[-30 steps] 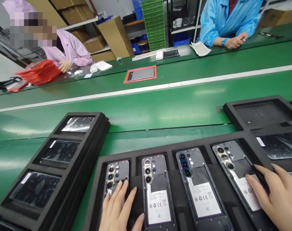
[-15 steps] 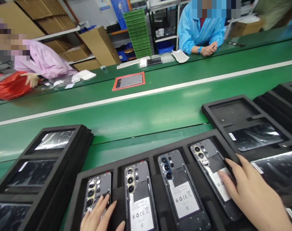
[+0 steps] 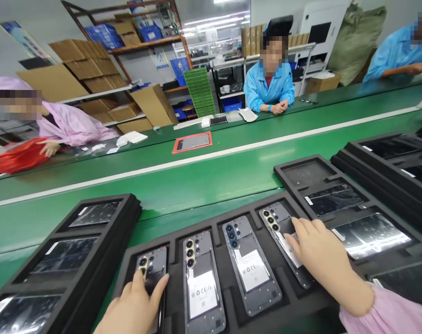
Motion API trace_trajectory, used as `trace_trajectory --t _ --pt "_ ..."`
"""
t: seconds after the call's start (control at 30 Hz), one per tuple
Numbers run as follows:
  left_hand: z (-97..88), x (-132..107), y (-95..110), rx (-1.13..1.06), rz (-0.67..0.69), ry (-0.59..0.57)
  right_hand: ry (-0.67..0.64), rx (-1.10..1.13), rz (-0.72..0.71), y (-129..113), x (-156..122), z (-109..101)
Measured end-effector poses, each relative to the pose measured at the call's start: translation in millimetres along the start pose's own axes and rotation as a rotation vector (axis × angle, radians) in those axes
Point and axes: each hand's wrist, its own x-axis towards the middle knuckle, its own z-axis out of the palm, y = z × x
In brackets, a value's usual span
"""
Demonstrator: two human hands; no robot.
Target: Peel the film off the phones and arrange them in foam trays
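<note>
A black foam tray (image 3: 211, 225) in front of me holds several phones with their backs off, camera lenses and white battery labels showing. My left hand (image 3: 134, 306) lies with its fingers spread on the leftmost phone (image 3: 153, 264). My right hand (image 3: 318, 255), in a pink sleeve, rests fingers-down on the rightmost phone (image 3: 275, 218) and covers its lower half. The two middle phones (image 3: 200, 278) (image 3: 249, 264) lie untouched between my hands.
A stack of foam trays with dark glass panels (image 3: 103, 260) stands at the left, with two more such trays (image 3: 284, 174) (image 3: 371, 162) at the right. Beyond runs a green conveyor (image 3: 197, 181) carrying a red-framed panel (image 3: 192, 141). Co-workers in pink (image 3: 75, 125) and blue (image 3: 270, 88) sit opposite.
My view has tilted up and shifted, so the trays sit lower and further left in view. My right hand has slid up the rightmost phone; my left hand stays on the leftmost one.
</note>
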Motion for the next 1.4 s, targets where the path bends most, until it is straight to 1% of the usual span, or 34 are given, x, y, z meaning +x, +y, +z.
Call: trace_trajectory --t 0.07,0.1,0.17,0.23,0.33,0.4,0.43,0.5,0.53,0.57,0.6,0.63,0.67,0.7,0.77,0.83,0.9,0.97,1.03,1.1,1.17,1.23,1.33,1.4 --pt "-14.5 11 15 0.021 -0.211 -0.108 -0.125 0.021 0.07 -7 8 -3" --pt "-21.3 16 21 0.008 -0.297 -0.149 -0.153 0.034 0.096 -10 13 -4" --pt "-32.2 22 28 -0.044 -0.393 -0.207 -0.193 0.07 0.136 -15 23 -6" --pt "-38.1 24 27 -0.145 -0.399 -0.25 -0.243 0.128 0.174 -15 31 -7" --pt "-41.5 19 15 -0.476 -0.294 -0.234 -0.32 0.276 0.206 -5 41 -11" --pt "-45.5 13 6 -0.701 -0.216 -0.196 -0.364 0.422 0.184 8 46 -16" --pt "-48.8 10 2 -0.779 -0.205 -0.159 -0.376 0.495 0.17 14 48 -19" --pt "-57.0 7 0 -0.927 -0.24 -0.075 -0.367 0.605 0.153 22 50 -27" --pt "-60.6 7 2 -1.033 -0.261 -0.043 -0.362 0.677 0.168 22 50 -32" --pt "-62.8 7 8 -1.152 -0.273 -0.043 -0.37 0.772 0.198 19 50 -35" --pt "-63.0 9 16 -1.27 -0.268 -0.078 -0.391 0.88 0.232 13 49 -37" --pt "-61.0 10 27 -1.373 -0.243 -0.154 -0.427 0.989 0.261 4 48 -38" --pt "-56.8 11 39 -1.415 -0.224 -0.24 -0.474 1.092 0.286 -7 46 -37" --pt "-51.0 12 50 -1.409 -0.21 -0.286 -0.513 1.138 0.285 -20 44 -34" --pt "-37.9 11 68 -1.354 -0.204 -0.341 -0.563 1.154 0.245 -42 40 -25" --pt "-28.3 8 75 -1.279 -0.211 -0.374 -0.571 1.116 0.228 -54 38 -14" --pt "-25.0 2 71 -1.22 -0.218 -0.37 -0.519 1.06 0.217 -56 39 -6" --pt "-26.1 -3 65 -1.198 -0.233 -0.347 -0.454 1.024 0.21 -54 41 0" --pt "-27.7 -5 63 -1.207 -0.267 -0.351 -0.436 1.027 0.216 -55 42 3" --pt "-26.9 -4 68 -1.236 -0.313 -0.384 -0.479 1.067 0.242 -61 40 6" --pt "-23.3 -1 78 -1.289 -0.347 -0.418 -0.561 1.143 0.265 -70 37 8" --pt "-18.7 1 88 -1.382 -0.35 -0.424 -0.639 1.25 0.258 -79 33 10" --pt "-15.4 -1 94 -1.529 -0.321 -0.389 -0.692 1.4 0.243 -83 27 6" --pt "-18.3 -4 94 -1.592 -0.319 -0.342 -0.683 1.495 0.29 -82 25 -4"
